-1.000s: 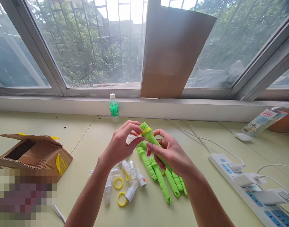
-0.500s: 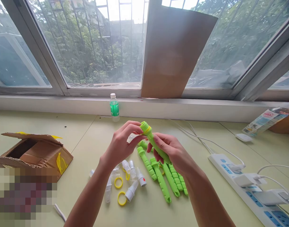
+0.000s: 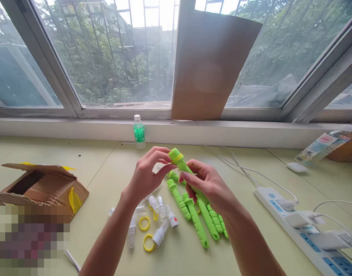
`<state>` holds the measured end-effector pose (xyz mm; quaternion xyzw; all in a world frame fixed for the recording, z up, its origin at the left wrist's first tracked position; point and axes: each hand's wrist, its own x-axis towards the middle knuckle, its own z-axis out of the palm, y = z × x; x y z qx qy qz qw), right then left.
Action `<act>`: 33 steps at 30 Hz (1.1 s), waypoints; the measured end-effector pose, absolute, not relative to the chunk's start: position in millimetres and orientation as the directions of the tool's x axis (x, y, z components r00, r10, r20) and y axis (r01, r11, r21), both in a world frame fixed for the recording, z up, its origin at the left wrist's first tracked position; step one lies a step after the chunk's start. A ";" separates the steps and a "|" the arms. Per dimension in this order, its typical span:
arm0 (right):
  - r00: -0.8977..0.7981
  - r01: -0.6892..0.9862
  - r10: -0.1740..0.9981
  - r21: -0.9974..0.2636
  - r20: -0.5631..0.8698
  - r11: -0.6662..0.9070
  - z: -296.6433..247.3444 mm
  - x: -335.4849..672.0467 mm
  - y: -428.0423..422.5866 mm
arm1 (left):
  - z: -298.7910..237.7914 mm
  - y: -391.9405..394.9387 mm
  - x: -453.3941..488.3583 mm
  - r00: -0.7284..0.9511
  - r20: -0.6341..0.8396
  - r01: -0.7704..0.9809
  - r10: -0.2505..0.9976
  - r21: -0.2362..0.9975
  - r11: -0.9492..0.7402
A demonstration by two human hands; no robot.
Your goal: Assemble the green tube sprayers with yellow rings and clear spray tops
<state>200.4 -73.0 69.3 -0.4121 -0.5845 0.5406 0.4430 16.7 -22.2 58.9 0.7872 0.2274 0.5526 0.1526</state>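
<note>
Above the table, a lime-green plastic handle (image 3: pixel 180 163) with a screw-threaded neck is held tilted, its neck up and to the left. A yellow ring sits around it just below the threads. My left hand (image 3: pixel 153 166) pinches the neck end between thumb and fingers. My right hand (image 3: pixel 204 180) is closed around the ribbed shaft lower down. Beneath the hands lie several more green handles (image 3: pixel 196 222), partly hidden. Nearer my left forearm are clear tubes with white caps (image 3: pixel 160 234) and loose yellow rings (image 3: pixel 148 243).
At left stands an opened cardboard box (image 3: pixel 49 184). A small bottle with a green label (image 3: pixel 139 132) is by the window sill. On the right are a white power strip (image 3: pixel 291 230) with plugs and cables, a larger bottle (image 3: pixel 322 145) and a small white case (image 3: pixel 296 167).
My right hand's fingers have shifted their grip on the shaft, the thumb now lying lower. The handle has turned slightly and its neck has moved a little left.
</note>
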 end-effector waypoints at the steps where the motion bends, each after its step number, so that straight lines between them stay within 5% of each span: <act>1: -0.282 0.018 0.956 -0.996 0.083 0.092 69.7 201.0 -72.9 | 59.3 -22.7 16.9 0.279 0.808 0.195 0.519 0.482 -0.854; 11: -0.307 -0.021 0.952 -1.000 0.016 0.010 69.2 200.5 -74.6 | 59.6 -23.0 15.0 0.358 0.759 0.141 0.544 0.532 -0.835; 22: -0.288 -0.016 0.954 -0.996 0.087 0.086 69.8 204.0 -72.3 | 62.6 -23.4 13.8 0.307 0.827 0.233 0.472 0.415 -0.879; 33: -0.312 -0.024 0.950 -0.999 -0.011 -0.020 73.9 200.7 -76.0 | 62.1 -22.8 16.2 0.300 0.822 0.211 0.484 0.438 -0.874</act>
